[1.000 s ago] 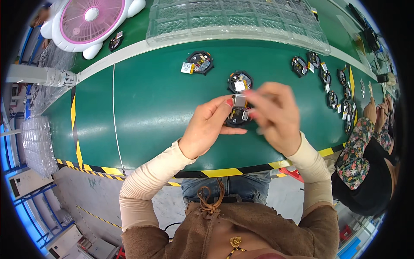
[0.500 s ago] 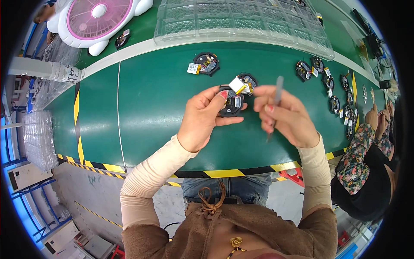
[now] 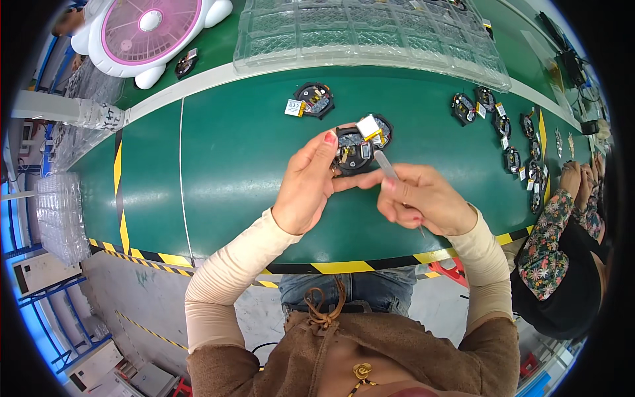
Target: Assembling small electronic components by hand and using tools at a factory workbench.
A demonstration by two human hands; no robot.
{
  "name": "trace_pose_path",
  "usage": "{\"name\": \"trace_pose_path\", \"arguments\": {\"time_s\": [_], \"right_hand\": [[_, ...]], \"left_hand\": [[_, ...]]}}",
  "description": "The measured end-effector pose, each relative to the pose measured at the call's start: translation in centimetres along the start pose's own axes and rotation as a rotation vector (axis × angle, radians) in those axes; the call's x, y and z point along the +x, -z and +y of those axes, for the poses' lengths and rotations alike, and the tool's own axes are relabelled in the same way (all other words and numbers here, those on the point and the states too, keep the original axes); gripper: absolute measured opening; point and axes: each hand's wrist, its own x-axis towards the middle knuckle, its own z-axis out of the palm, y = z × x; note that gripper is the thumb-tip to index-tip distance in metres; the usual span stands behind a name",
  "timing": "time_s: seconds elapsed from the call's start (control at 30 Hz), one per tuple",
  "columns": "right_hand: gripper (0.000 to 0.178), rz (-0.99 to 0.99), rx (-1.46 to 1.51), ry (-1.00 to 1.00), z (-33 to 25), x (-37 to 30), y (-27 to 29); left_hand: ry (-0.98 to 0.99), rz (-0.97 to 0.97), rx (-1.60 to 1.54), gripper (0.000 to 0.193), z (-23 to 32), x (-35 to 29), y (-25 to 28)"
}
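Observation:
My left hand (image 3: 307, 182) grips a round black device housing (image 3: 352, 159) by its left edge, thumb on the rim and fingers underneath. A circuit board shows inside it, and a white battery pouch (image 3: 368, 127) with yellow tape lies at its upper right. Just behind, partly covered, rests a second round housing (image 3: 383, 135). My right hand (image 3: 423, 197) is closed round a slim grey tool (image 3: 385, 165); its broad flat end points up at the held housing's right edge, and a thin tip sticks out below the fingers. Whether the flat end touches the housing I cannot tell.
Another open housing with its battery (image 3: 315, 99) lies on the green table (image 3: 231, 172) ahead. Several more (image 3: 503, 126) lie at the right. Clear plastic trays (image 3: 370, 40) stand at the back near a pink-and-white fan (image 3: 151, 23). A co-worker's flowered sleeve (image 3: 546, 245) is at the right.
My right hand has moved down and turned the tool so its flat end points toward the housing. My left thumb has shifted from over the board to the housing's left rim.

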Motion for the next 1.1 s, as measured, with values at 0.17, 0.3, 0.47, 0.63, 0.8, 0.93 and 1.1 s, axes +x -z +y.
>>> {"name": "trace_pose_path", "arguments": {"time_s": [0.17,0.3,0.47,0.63,0.8,0.93,1.1], "right_hand": [[0.036,-0.062,0.074,-0.077,0.0,0.2,0.7],[0.036,0.004,0.198,0.028,0.9,0.8,-0.4],[0.036,0.039,0.148,-0.050,0.5,0.9,-0.5],[0.033,0.002,0.198,-0.036,0.9,1.0,-0.4],[0.029,0.062,0.254,0.040,1.8,1.0,-0.8],[0.028,0.095,0.209,0.058,2.0,1.3,-0.9],[0.024,0.366,-0.560,0.226,1.3,1.0,-0.4]], "left_hand": [[-0.027,0.015,0.008,0.038,-0.2,0.0,-0.2],[-0.022,-0.005,-0.026,0.038,-0.1,0.1,0.2],[-0.027,-0.020,0.020,0.040,-0.4,-0.2,-0.4],[0.018,-0.069,0.045,0.041,-0.9,-0.2,-0.7],[0.017,-0.070,0.145,0.041,-1.3,-0.4,-0.6],[-0.037,-0.024,0.298,0.038,-2.1,-0.6,-0.3],[-0.092,0.070,0.037,0.037,-1.9,-0.1,-0.9]]}}
